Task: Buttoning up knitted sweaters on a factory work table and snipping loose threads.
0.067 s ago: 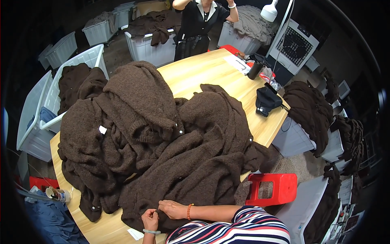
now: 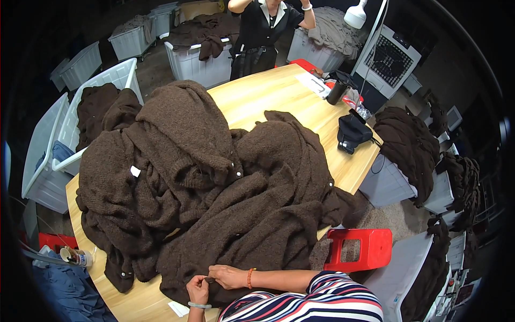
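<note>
A dark brown knitted garment [image 2: 244, 225] lies spread over the near part of the table, its lower edge under my hands. My left hand [image 2: 198, 290], with a pale bangle at its wrist, pinches the knit near that edge. Close beside it my right hand [image 2: 227, 276], wearing an orange bead bracelet, has its fingers closed on the same cloth. The fingertips nearly meet, and whatever small part lies between them is too small to make out. More brown knitwear [image 2: 182, 134] is heaped behind and to the left, showing a white label and pale buttons.
The wooden table [image 2: 257, 91] carries a black cap [image 2: 354, 133], a dark cup [image 2: 337, 92] and papers at its far right. A red stool [image 2: 359, 250] stands at the right. White bins [image 2: 198, 65] of garments surround the table. Across it stands a person [image 2: 260, 32] in black.
</note>
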Motion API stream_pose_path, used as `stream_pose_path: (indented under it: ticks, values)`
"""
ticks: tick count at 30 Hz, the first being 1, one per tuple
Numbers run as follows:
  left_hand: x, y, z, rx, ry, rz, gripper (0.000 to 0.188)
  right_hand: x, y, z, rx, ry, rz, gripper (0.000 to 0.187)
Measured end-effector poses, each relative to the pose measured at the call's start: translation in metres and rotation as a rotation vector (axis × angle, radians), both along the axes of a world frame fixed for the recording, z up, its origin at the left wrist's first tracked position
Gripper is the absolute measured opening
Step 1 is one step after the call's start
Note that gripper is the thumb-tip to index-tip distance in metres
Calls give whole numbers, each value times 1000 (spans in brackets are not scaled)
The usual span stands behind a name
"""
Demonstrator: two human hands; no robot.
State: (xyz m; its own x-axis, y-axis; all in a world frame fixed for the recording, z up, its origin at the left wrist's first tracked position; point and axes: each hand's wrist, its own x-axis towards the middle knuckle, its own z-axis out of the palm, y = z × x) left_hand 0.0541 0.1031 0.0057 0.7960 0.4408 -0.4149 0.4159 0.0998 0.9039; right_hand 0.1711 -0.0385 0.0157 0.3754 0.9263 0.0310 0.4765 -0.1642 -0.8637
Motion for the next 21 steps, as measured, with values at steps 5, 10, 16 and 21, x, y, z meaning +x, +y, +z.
stream_pose_path:
  ticks: [5, 10, 16, 21]
  values:
    - [-10, 10, -6, 163, -112, -130, 7, 7, 0, -5, 123, 278, -1, 14]
    - [5, 27, 13, 172, -99, -320, 8, 20, 8, 13, -7, 324, -141, 26]
    - [-18, 44, 6, -36, 17, 70, 8, 36, -23, 29, -199, -76, -120, 17]
    - [23, 4, 72, 773, -298, -317, 43, 30, -28, 28, -127, -78, -101, 15]
